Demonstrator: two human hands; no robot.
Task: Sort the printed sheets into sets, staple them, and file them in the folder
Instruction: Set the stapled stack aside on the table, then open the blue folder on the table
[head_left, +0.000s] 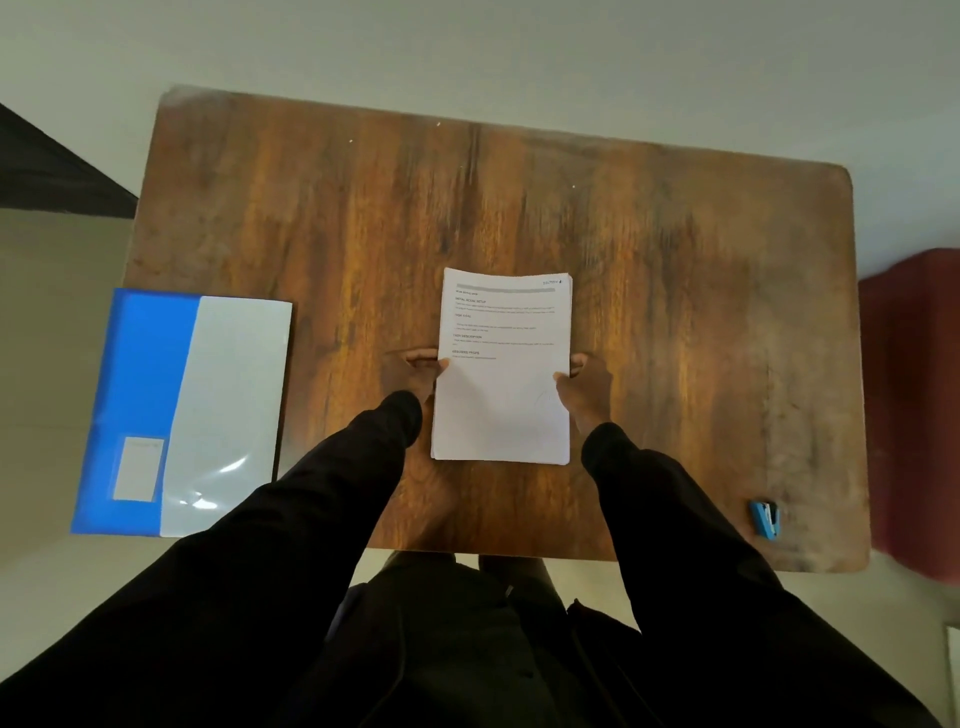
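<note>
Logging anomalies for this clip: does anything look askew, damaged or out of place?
Only the blue and white plastic folder: it overhangs the wooden table on the left. The white printed sheets and small blue stapler look fine.

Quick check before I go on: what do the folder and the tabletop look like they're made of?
Folder: looks like glossy plastic, blue with a pale front flap that throws bright glare streaks. Table: wood or wood-look laminate, with brown grain streaks and a dull sheen; which one I cannot tell.

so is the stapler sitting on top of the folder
No, the stapler lies at the right corner of the table, apart from the folder at its left edge.
</note>
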